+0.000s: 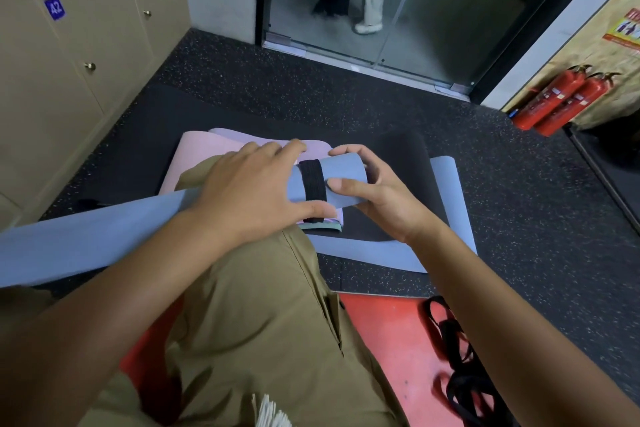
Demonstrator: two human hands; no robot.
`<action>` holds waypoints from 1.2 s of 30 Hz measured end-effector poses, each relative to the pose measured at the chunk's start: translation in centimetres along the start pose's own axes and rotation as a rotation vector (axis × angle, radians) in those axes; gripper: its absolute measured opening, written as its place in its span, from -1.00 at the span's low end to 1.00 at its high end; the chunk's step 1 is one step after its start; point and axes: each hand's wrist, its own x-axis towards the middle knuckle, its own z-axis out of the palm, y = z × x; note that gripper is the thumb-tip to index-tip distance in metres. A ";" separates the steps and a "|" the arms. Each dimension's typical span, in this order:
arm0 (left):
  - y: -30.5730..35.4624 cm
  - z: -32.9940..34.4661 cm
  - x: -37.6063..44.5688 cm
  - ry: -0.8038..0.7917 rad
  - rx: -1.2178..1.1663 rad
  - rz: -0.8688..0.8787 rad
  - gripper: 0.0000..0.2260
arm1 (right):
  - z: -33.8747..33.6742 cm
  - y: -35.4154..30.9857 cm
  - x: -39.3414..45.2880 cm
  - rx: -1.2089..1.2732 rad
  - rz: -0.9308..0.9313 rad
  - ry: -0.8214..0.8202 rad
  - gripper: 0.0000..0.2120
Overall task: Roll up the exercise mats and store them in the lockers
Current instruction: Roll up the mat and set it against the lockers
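Rolled mat (104, 236) across lap, lockers (69, 55) left

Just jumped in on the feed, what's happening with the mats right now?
A person is holding a rolled blue mat across their lap. The left hand rests over the roll while the right hand grips its end, beside a black strap already wrapped around it. More mats, pink, black and red, lie on the floor. The lockers at left are shut.
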 end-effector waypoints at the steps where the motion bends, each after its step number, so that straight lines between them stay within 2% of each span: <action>1: 0.5 -0.3 0.5 -0.018 -0.022 0.028 -0.20 | 0.2 -0.1 0.0 -0.003 -0.013 -0.012 -0.57; 7: 0.7 -0.8 2.8 -0.149 -0.089 0.106 -0.41 | 0.3 -0.5 0.1 -0.017 -0.025 -0.010 -0.61; 15: -2.6 -1.1 1.8 -0.237 -0.116 0.021 -0.51 | 0.0 0.1 0.2 0.004 -0.004 0.041 -0.61; 21: -4.1 -2.1 0.3 -0.313 -0.146 -0.033 -0.16 | 0.3 0.8 0.7 0.073 0.026 0.084 -0.58; 25: -6.0 -2.8 -1.5 -0.332 -0.166 -0.052 -0.05 | 0.6 1.4 0.8 0.077 0.033 0.102 -0.53; 28: -6.8 -3.3 -2.7 -0.354 -0.078 -0.074 0.09 | 0.9 1.6 0.8 0.047 0.028 0.113 -0.44; 32: -7.2 -3.7 -4.1 -0.344 -0.009 -0.091 0.12 | 1.2 1.5 0.5 0.028 0.016 0.112 -0.36; 36: -6.4 -2.6 -4.9 -0.255 0.037 -0.096 0.08 | 1.6 0.9 0.2 0.031 0.004 0.099 -0.24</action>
